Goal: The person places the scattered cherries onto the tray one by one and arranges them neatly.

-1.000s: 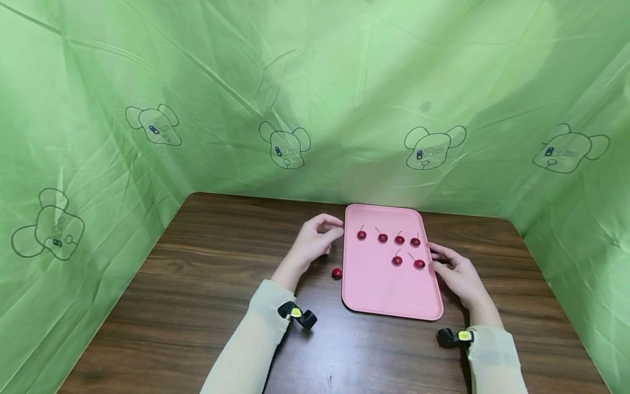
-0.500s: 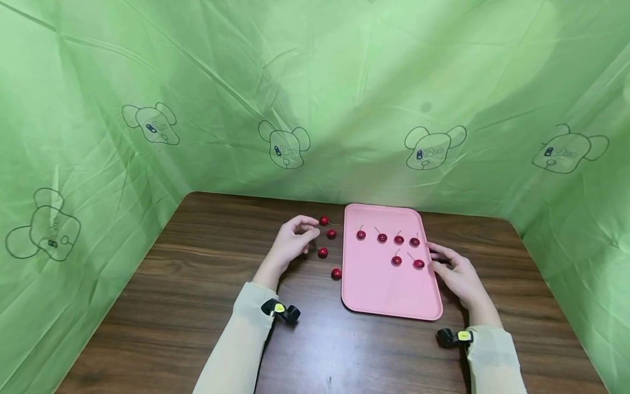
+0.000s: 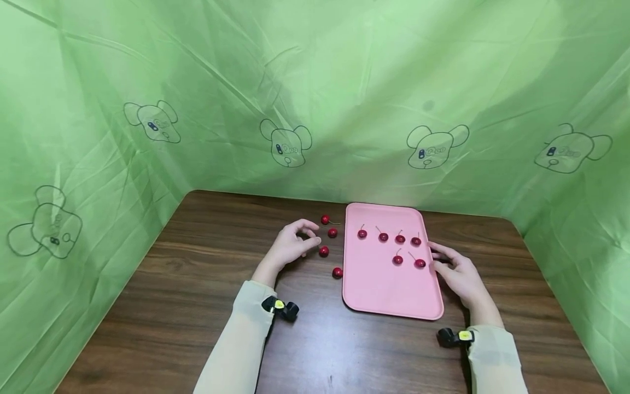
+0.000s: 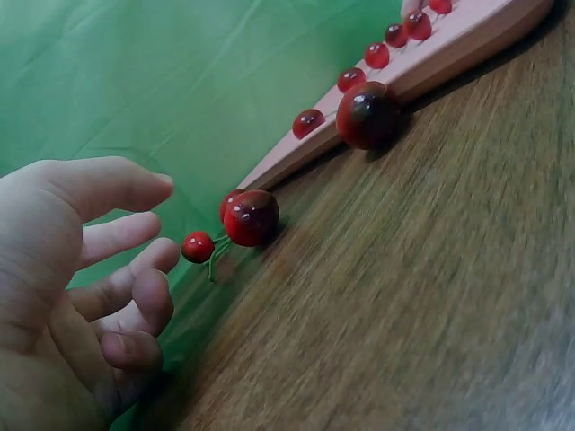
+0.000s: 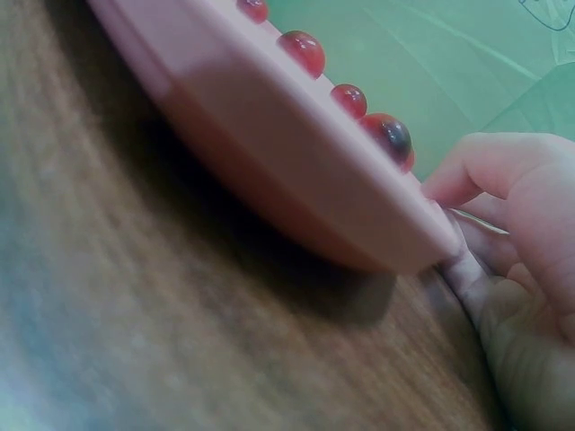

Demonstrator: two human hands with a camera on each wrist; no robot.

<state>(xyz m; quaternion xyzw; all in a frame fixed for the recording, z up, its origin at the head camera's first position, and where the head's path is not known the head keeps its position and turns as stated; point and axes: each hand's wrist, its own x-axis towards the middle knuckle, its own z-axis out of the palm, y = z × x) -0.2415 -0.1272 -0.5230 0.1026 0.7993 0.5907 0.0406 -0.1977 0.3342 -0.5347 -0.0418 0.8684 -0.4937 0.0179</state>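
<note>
"Hovering beside the loose cherries, what does the left hand (image 3: 287,243) hold?"

"Nothing that shows. Its fingers (image 4: 126,232) are bent and parted, with a narrow gap between thumb and forefinger in the head view. The nearest cherry (image 3: 323,251) lies on the brown tabletop (image 3: 197,284), just beyond the thumb."

"And the right hand (image 3: 458,273)?"

"It holds the right edge of the pink tray (image 3: 379,298), fingers bent at the rim. How firmly it presses cannot be told."

"Where do the cherries lie?"

"Six tray cherries (image 3: 383,237) lie inside the tray: four in a row toward its far end, two nearer the person. Four others rest on the tabletop to the left of the tray; one, the low cherry (image 3: 337,272), is just beside the rim."

"How is such a cherry likely to handle?"

"As a light, smooth ball. Its gloss suggests a slick skin, so it probably rolls under a one-sided push and slips from a careless pinch. Whether it is firm or easily bruised cannot be told."

"Where is hold best taken?"

"Across the widest part, thumb and finger opposed. The stem (image 3: 334,222) of the far cherry (image 3: 325,219) looks thin and bendable, a weaker grip that may twist. The tray, presumably stiff and light, is best steadied by its raised rim."
</note>
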